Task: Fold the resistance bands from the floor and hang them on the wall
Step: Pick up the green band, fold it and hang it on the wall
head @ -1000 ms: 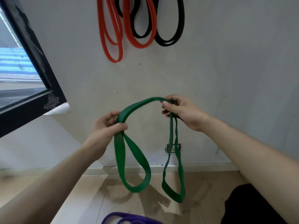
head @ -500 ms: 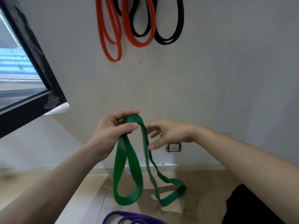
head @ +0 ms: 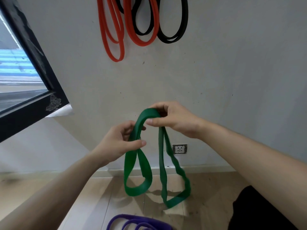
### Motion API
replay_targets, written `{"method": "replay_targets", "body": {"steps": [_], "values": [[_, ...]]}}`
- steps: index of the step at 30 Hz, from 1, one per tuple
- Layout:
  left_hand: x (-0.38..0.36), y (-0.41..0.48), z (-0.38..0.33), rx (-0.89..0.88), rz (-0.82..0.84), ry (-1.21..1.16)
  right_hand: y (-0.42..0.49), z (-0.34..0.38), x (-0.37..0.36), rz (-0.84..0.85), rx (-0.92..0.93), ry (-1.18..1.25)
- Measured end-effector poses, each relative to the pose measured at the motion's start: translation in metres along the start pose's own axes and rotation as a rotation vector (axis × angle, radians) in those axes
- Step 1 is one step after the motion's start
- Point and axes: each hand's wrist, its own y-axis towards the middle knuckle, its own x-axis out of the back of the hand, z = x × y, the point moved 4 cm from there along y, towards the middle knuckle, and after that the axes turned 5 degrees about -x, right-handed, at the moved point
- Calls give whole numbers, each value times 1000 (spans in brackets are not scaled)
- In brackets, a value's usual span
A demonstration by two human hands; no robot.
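Through the head camera I watch from afar, a green resistance band [head: 139, 125] is held up in front of a pale wall [head: 232, 72], arched between two bare hands at about the middle of the view. The left hand [head: 118, 143] grips the lower left side of the arch, thumb across the front and fingers curled behind the strap. The right hand [head: 174, 120], slightly higher and just beside it, pinches the top of the arch between thumb and curled fingers. Below the hands the band falls in two long loops side by side, the left one wide and flat, the right one narrower and a little blurred, both hanging over the light wooden floor [head: 93, 196]; I cannot tell whether their lower ends touch it. Behind the right loop, a white wall socket [head: 179, 149] sits low on the wall. High on the wall hang orange bands [head: 115, 59] and, overlapping them to the right, black bands [head: 169, 41], their tops cut off by the frame. On the floor at the bottom edge lies a purple band [head: 126, 216], only partly in view. A black window frame [head: 33, 110] slants across the left side, and dark clothing [head: 257, 209] fills the lower right corner.
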Motion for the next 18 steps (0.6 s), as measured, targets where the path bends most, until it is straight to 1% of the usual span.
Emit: {"method": "replay_targets", "body": {"steps": [2, 5, 10, 13, 18], "values": [[4, 1, 3, 19, -26, 64, 1, 2, 8, -73, 21, 105], [12, 3, 4, -3, -87, 135, 2, 1, 18, -174, 40, 222], [3, 3, -2, -30, -44, 221, 4, -4, 22, -238, 18, 340], [9, 2, -2, -36, -118, 178, 6, -15, 31, -230, -37, 315], [27, -6, -1, -22, -282, -45, 4, -42, 45, -106, -180, 164]]}}
